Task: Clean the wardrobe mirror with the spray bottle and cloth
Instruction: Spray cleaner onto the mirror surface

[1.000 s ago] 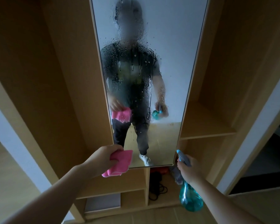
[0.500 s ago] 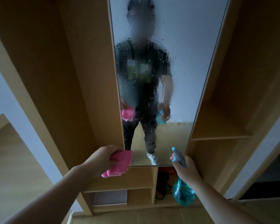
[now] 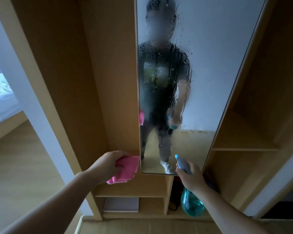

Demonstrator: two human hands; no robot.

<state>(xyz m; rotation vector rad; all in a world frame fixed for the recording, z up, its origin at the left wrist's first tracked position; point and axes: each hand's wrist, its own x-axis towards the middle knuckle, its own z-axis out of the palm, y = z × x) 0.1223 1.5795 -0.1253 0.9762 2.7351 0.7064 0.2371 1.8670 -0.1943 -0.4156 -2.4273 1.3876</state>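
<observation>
A person faces the tall wardrobe mirror (image 3: 201, 68), its glass beaded with droplets. The left hand (image 3: 107, 164) clutches a bunched pink cloth (image 3: 125, 168) at the mirror's lower left corner; the right hand (image 3: 191, 176) is wrapped around a teal spray bottle (image 3: 190, 204), nozzle toward the glass.

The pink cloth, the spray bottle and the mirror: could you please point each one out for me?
pink cloth (image 3: 127, 168): head view, on the flat middle of the cloth.
spray bottle (image 3: 191, 205): head view, on its teal body below the hand.
mirror (image 3: 210, 65): head view, on the wet glass, upper right part.
</observation>
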